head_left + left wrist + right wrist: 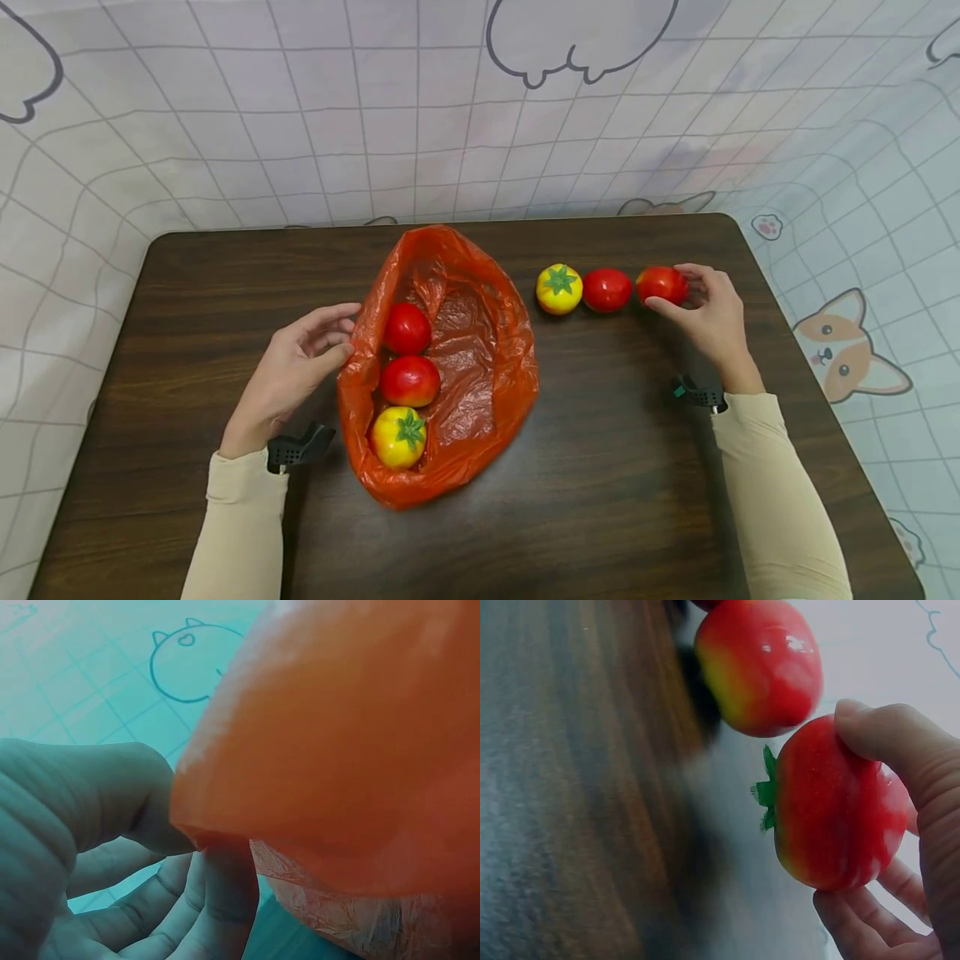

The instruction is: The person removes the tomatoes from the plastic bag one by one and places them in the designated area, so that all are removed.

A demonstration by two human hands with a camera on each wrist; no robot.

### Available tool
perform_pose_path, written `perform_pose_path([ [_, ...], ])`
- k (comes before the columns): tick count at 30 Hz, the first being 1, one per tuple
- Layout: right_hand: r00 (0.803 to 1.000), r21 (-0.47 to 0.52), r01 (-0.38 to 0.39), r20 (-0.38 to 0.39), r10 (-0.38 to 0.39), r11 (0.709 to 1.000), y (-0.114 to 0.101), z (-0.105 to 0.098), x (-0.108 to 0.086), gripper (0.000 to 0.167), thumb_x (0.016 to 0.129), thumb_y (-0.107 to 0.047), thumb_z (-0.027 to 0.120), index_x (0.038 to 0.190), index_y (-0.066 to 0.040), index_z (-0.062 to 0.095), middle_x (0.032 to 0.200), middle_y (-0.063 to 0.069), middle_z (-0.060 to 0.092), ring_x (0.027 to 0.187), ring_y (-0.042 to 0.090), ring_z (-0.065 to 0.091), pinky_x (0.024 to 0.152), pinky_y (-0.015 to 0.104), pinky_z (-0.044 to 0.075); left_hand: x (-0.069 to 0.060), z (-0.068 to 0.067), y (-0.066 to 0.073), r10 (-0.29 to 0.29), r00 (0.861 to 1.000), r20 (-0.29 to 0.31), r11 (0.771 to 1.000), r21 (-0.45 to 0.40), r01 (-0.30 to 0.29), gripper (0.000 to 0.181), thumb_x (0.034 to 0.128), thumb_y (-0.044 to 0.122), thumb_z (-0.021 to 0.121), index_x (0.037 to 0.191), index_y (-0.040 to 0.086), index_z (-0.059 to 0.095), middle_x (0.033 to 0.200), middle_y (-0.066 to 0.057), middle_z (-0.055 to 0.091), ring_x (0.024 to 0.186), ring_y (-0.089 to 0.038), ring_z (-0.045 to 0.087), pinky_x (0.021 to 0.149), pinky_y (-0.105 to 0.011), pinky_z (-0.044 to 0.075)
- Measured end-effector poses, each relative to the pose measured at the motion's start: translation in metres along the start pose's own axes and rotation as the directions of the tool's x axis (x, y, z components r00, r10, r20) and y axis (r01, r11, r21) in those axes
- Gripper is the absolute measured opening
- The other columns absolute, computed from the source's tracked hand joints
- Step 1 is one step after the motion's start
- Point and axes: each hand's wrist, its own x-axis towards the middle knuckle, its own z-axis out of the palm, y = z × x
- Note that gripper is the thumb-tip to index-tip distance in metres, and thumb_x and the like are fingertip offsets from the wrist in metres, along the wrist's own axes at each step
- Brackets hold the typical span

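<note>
An orange-red plastic bag [519, 350] lies with its mouth wide apart on the table. Inside it, along the left side, are two red tomatoes [409, 381] and a yellow tomato [399, 437] with a green leafy top. My left hand [288, 367] pinches the bag's left rim between thumb and fingers; the left wrist view shows the film [322, 750] caught there. Farther right, my right hand [712, 321] grips a red tomato [840, 810], thumb on one side and fingers on the other. Its green top points away from the palm.
Left of the held tomato, a red tomato [607, 290] and a yellow tomato [558, 289] stand in a row on the dark wooden table [600, 500]. A pale gridded cloth [420, 125] hangs behind the table's far edge.
</note>
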Motion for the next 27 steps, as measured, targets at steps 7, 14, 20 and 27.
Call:
perform_pose_path([
  [7, 1.0, 0.001, -0.017, 0.022, 0.017, 1.0, 0.0048, 0.0035, -0.0013, 0.067, 0.087, -0.041, 0.082, 0.141, -0.011, 0.057, 0.134, 0.018, 0.055, 0.121, 0.032, 0.058, 0.109, 0.056, 0.052, 0.0003, 0.0007, 0.0006, -0.013, 1.0, 0.003, 1.0, 0.0, 0.013, 0.052, 0.1014, 0.02, 0.066, 0.15, 0.01, 0.05, 0.127, -0.006, 0.059, 0.106, -0.006, 0.067, 0.09, -0.017, 0.059],
  [14, 0.998, 0.006, -0.036, 0.053, 0.036, 0.999, 0.0061, 0.0019, -0.0022, 0.07, 0.087, -0.043, 0.081, 0.143, -0.009, 0.055, 0.136, 0.022, 0.052, 0.125, 0.038, 0.055, 0.111, 0.061, 0.048, 0.0002, 0.0006, 0.0002, -0.017, 1.0, 0.009, 1.0, 0.001, 0.017, 0.052, 0.1014, 0.02, 0.066, 0.15, 0.01, 0.049, 0.129, -0.007, 0.058, 0.107, -0.007, 0.067, 0.09, -0.017, 0.059],
  [20, 0.997, -0.015, -0.031, 0.073, 0.032, 0.999, 0.0028, 0.0003, -0.0015, 0.07, 0.088, -0.044, 0.08, 0.143, -0.01, 0.055, 0.136, 0.021, 0.052, 0.122, 0.037, 0.055, 0.11, 0.061, 0.049, -0.0001, 0.0004, 0.0002, -0.017, 1.0, 0.009, 1.0, -0.002, 0.017, 0.052, 0.1016, 0.02, 0.065, 0.15, 0.009, 0.05, 0.128, -0.008, 0.058, 0.106, -0.007, 0.067, 0.09, -0.017, 0.059],
  [27, 0.995, -0.041, -0.015, 0.094, 0.019, 0.999, 0.0, -0.0009, -0.0002, 0.07, 0.087, -0.043, 0.081, 0.143, -0.011, 0.056, 0.137, 0.021, 0.052, 0.121, 0.037, 0.056, 0.108, 0.06, 0.049, 0.0006, 0.0001, 0.0005, -0.019, 1.0, 0.008, 1.0, -0.003, 0.019, 0.052, 0.1015, 0.018, 0.065, 0.15, 0.009, 0.05, 0.128, -0.006, 0.058, 0.107, -0.007, 0.067, 0.09, -0.016, 0.059],
])
